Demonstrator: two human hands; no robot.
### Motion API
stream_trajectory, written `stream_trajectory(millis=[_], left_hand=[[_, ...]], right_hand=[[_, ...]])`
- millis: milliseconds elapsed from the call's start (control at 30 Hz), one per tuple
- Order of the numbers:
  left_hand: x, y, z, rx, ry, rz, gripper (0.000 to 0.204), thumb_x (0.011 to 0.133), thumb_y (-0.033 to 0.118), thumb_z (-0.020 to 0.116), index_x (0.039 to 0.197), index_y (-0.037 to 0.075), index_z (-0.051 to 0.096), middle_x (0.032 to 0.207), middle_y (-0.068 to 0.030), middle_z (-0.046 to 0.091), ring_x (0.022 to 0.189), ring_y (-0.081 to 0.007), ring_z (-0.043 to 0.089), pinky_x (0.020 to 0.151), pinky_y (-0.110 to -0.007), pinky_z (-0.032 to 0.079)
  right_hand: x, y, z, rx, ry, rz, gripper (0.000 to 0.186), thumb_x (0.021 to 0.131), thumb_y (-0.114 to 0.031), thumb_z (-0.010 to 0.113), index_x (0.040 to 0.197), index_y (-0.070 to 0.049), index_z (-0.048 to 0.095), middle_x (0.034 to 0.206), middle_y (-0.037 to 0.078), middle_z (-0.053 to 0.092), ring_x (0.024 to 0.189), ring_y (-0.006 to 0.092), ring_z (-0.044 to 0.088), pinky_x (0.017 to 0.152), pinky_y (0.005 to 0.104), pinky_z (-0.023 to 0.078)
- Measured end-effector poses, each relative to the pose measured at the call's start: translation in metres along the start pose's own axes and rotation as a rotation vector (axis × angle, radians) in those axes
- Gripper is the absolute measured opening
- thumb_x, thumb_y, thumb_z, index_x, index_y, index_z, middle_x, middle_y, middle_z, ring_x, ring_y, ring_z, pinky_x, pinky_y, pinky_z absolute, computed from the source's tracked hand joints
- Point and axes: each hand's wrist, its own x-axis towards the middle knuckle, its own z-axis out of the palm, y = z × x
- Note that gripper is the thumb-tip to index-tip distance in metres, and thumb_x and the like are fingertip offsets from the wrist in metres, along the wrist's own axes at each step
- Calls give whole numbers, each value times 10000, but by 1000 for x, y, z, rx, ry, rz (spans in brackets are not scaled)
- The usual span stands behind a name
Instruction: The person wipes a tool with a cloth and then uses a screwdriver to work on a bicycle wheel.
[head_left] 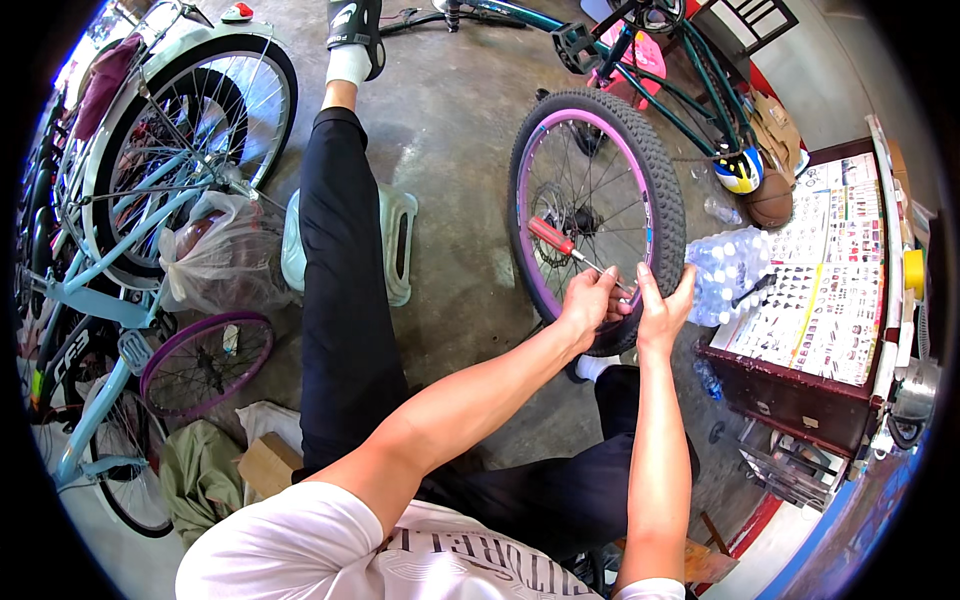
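Note:
A bicycle wheel with a purple rim point(522, 190) and a black knobby tire point(668, 200) stands upright in front of me. At its near lower part, my left hand point(592, 302) is closed, fingertips pinched round the metal shaft of a screwdriver beside the rim. The screwdriver's red handle point(551, 236) points up and left, across the spokes near the hub. My right hand point(665, 308) grips the tire close by, its thumb laid along the sidewall and its fingers on the outer side. Exactly where the screwdriver's tip sits is hard to make out.
Bottled water packs point(722, 270) stand by a cabinet point(790, 400) topped with printed sheets at right. A dark green bicycle frame point(660, 90) lies beyond the wheel. At left are a light blue bicycle point(120, 235), another purple-rimmed wheel point(205, 365) and a pale plastic stool point(398, 250).

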Motion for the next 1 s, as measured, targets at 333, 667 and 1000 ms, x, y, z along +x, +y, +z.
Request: stream_trajectory(millis=[333,667,1000], left_hand=[[-3,-3,2,7,10,-8,269,1108,329,537,1066,65,566,895,-50,681,680,-144,678,597,-312,561],[-3,-3,3,-1,18,-21,259,1109,324,532,1061,71,559,897,-47,678,688,-147,675,616,-327,567],[-2,-2,3,17,20,-7,268,1107,325,534,1046,65,555,893,-49,675,678,-142,677,605,-315,574]], right_hand=[[-3,0,-1,34,16,10,449,873,-317,828,1031,10,565,873,122,660,773,233,626,744,388,508],[-3,3,-1,10,30,5,464,875,-338,826,1021,16,562,829,132,657,747,248,623,727,398,505],[-2,4,-2,-15,25,4,460,881,-337,822,1032,16,569,874,135,662,788,248,626,761,395,504]])
